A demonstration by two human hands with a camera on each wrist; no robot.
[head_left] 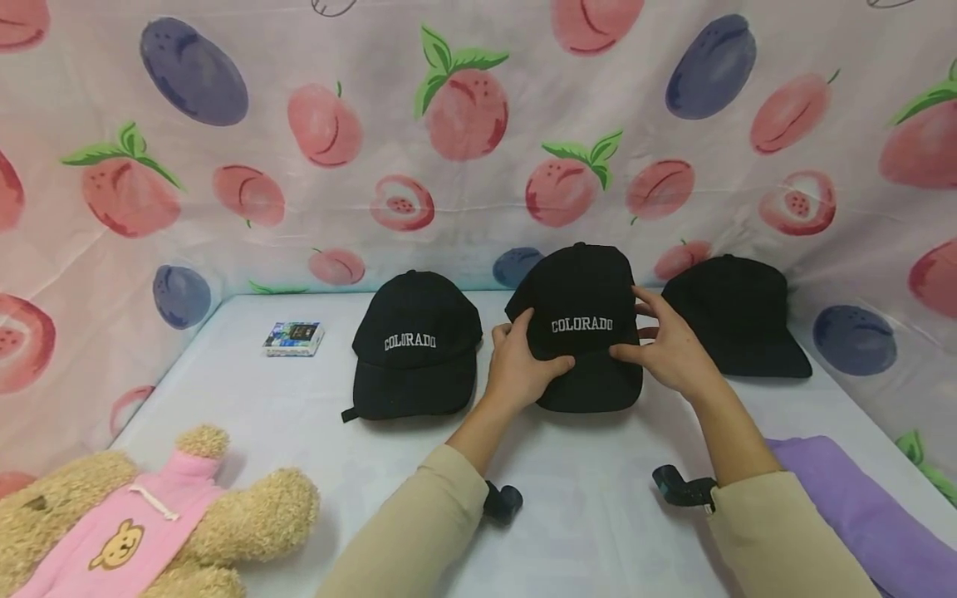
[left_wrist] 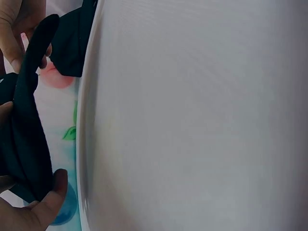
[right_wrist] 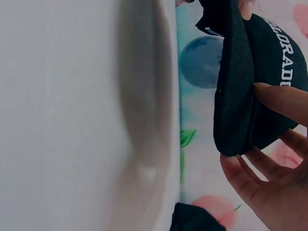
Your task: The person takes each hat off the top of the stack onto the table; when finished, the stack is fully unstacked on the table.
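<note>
A cloth printed with peaches and plums (head_left: 463, 116) hangs behind and to both sides of my white desk (head_left: 583, 515), closing the work space in like a small booth. Three black caps sit in a row along the back of it: the left cap (head_left: 415, 347) lies flat with COLORADO facing me, the right cap (head_left: 736, 316) rests near the cloth with no lettering showing, and the middle cap (head_left: 583, 328) is the one I have between my hands. My left hand (head_left: 519, 365) has its fingers curled on the crown's left side, thumb on the brim, and my right hand (head_left: 669, 345) pinches the right side; the wrist views show the brim lifted off the desk. I judge the left cap already set in place, the middle one partway through being placed, and the right one perhaps untouched. A teddy bear in a pink top (head_left: 142, 515), a small box (head_left: 293, 338) and a purple cloth (head_left: 860, 507) lie around the edges.
</note>
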